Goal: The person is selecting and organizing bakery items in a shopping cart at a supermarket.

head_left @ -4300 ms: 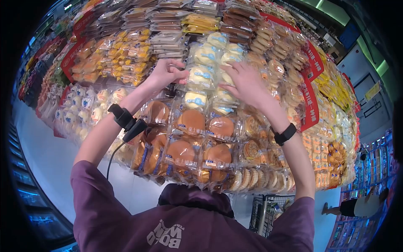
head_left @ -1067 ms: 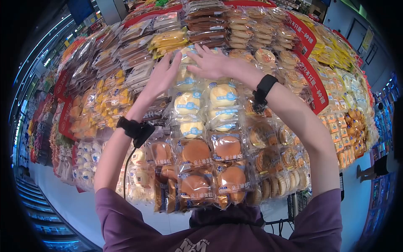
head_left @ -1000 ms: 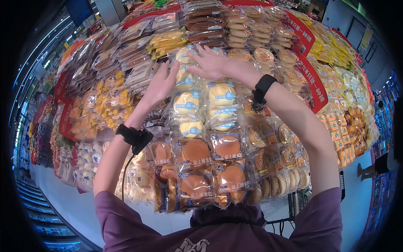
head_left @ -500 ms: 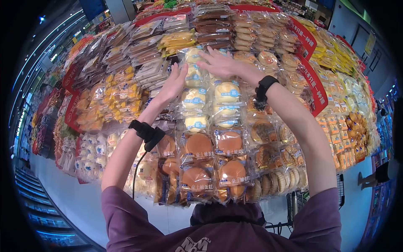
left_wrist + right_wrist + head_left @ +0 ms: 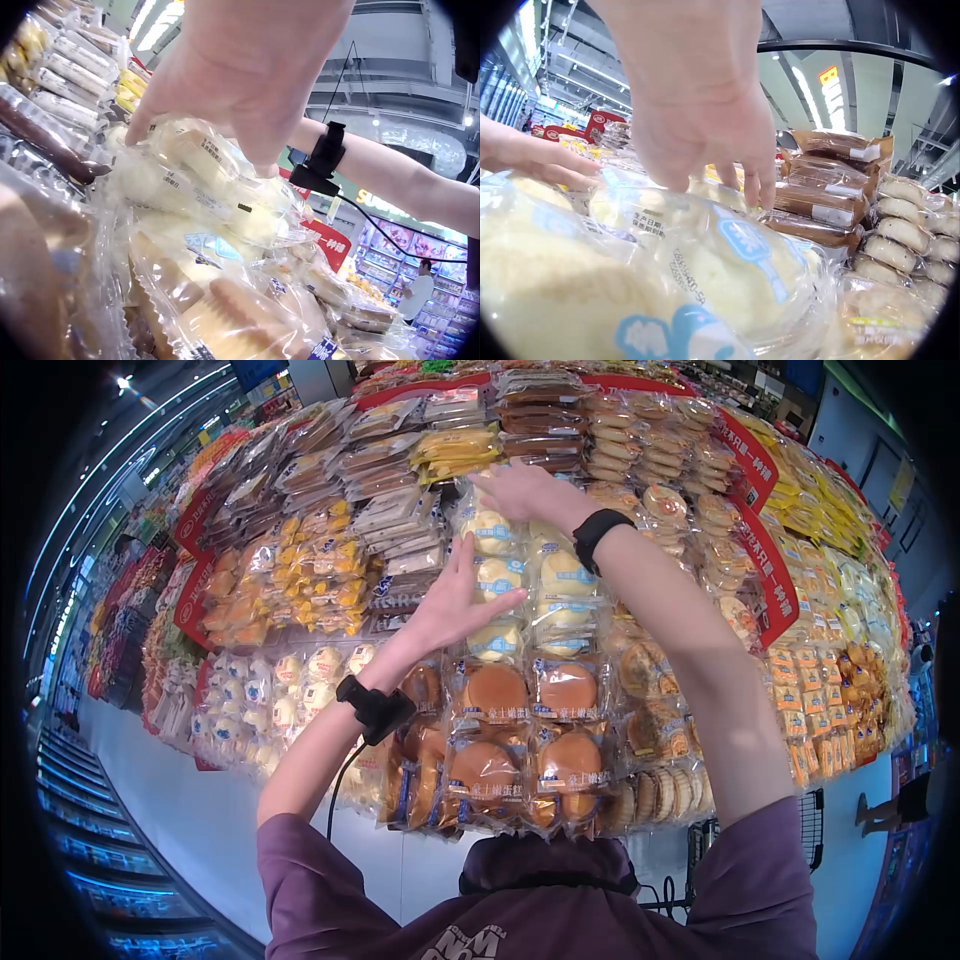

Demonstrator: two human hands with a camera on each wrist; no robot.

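Clear-wrapped white buns (image 5: pixel 565 573) with light-blue labels stand in two columns at the middle of the display. My left hand (image 5: pixel 450 605) lies over the left column, fingers and thumb spread apart; in the left wrist view it hangs over the wrapped buns (image 5: pixel 172 180). My right hand (image 5: pixel 525 492) reaches to the far end of these columns. In the right wrist view its fingers (image 5: pixel 767 187) point down, with gaps between them, behind a large bun pack (image 5: pixel 727 247); their tips are right at another pale pack, partly hidden.
Wrapped round brown cakes (image 5: pixel 495 690) fill the near edge. Brown packs (image 5: pixel 540 420) and yellow packs (image 5: pixel 455 452) are stacked beyond the buns. Red signs (image 5: pixel 765 575) edge both sides. A shopping cart (image 5: pixel 808 830) stands at the near right; a person (image 5: pixel 415 296) is in the background.
Over the last second my left hand has come nearer along the bun columns, its fingers spreading. The right hand stays at the far end, its fingers now pointing down. The head view has shifted slightly.
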